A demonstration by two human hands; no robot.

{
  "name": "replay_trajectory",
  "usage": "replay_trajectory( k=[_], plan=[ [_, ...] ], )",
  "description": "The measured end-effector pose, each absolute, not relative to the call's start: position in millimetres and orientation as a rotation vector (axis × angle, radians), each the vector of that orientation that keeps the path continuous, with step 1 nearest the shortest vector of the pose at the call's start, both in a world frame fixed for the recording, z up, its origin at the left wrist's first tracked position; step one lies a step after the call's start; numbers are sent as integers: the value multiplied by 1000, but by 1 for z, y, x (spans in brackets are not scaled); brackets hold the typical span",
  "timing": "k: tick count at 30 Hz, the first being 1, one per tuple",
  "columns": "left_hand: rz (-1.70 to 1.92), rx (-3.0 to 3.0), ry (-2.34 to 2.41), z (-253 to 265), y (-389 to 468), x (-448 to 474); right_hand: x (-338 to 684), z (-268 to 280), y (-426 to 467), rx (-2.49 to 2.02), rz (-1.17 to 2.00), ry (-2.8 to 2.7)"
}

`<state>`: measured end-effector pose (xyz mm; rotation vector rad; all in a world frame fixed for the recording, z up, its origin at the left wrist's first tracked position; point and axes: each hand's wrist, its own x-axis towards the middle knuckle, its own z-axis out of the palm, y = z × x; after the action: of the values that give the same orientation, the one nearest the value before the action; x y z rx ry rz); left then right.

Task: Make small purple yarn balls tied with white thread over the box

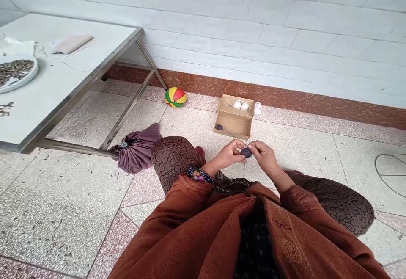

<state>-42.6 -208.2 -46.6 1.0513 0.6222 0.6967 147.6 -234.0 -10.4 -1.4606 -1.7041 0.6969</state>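
Between my two hands is a small ball of dark purple yarn (246,153). My left hand (231,154) is closed around its left side, thumb and fingers pinching it. The thumb and fingers of my right hand (261,153) are pressed together at the ball's upper right, where the thread runs; the exact grip is too small to make out. A dark strand leads from the ball to an open cardboard box (236,123) on the floor. Inside that box lies another dark purple yarn ball (220,127), and white yarn balls (241,105) rest in its far part.
White balls (257,108) sit right of the box. A colourful ball (175,97) and a purple cloth bag (139,147) lie near the metal-framed table (104,69), which bears a tray of dried pieces (34,73). A wire frame (390,175) stands far right.
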Motion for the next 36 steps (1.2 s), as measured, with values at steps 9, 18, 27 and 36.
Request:
replay_trajectory(
  k=[9, 18, 27, 36],
  plan=[
    [764, 929, 631, -49, -215, -35, 144, -19, -239, -1571, 746, -1618],
    [800, 936, 623, -40, -213, -38, 150, -28, -235, -1547, 766, -1566],
    [801, 672, 512, -33, -215, -40, 147, -35, -242, -1569, 787, -1593],
    [783, 736, 489, -28, -215, -42, 147, -28, -242, -1519, 864, -1491]
  ],
)
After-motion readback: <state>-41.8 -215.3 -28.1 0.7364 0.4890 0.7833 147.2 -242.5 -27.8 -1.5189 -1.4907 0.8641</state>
